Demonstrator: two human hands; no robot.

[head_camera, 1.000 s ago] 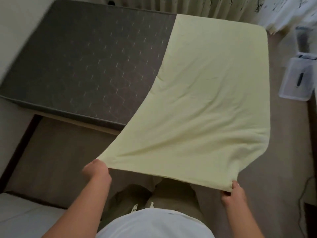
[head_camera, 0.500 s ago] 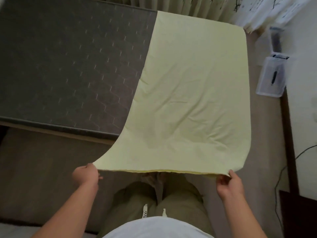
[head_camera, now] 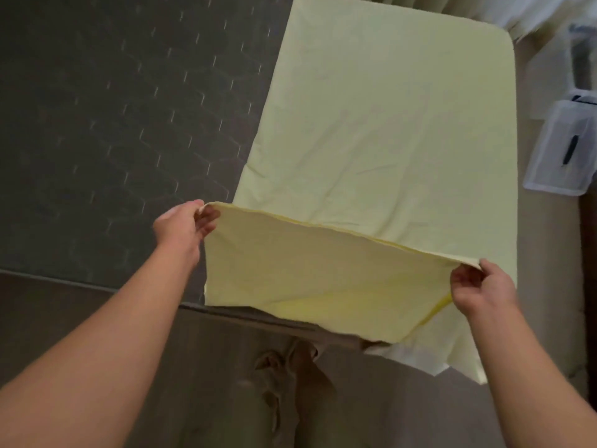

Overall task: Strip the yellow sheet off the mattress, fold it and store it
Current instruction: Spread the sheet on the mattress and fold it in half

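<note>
Both arms reach forward, the left hand (head_camera: 181, 226) farther out than the right hand (head_camera: 483, 291), each pinched closed on cloth.

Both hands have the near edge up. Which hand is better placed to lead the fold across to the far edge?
Probably left. The left hand is already farther forward, over the mattress, while the right hand holds its sheet corner nearer the body.

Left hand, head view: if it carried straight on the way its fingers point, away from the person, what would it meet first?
Probably the bare dark mattress. The left hand pinches a corner of the yellow sheet right at the sheet's left edge, so depth is hard to judge; it could brush that edge.
</note>
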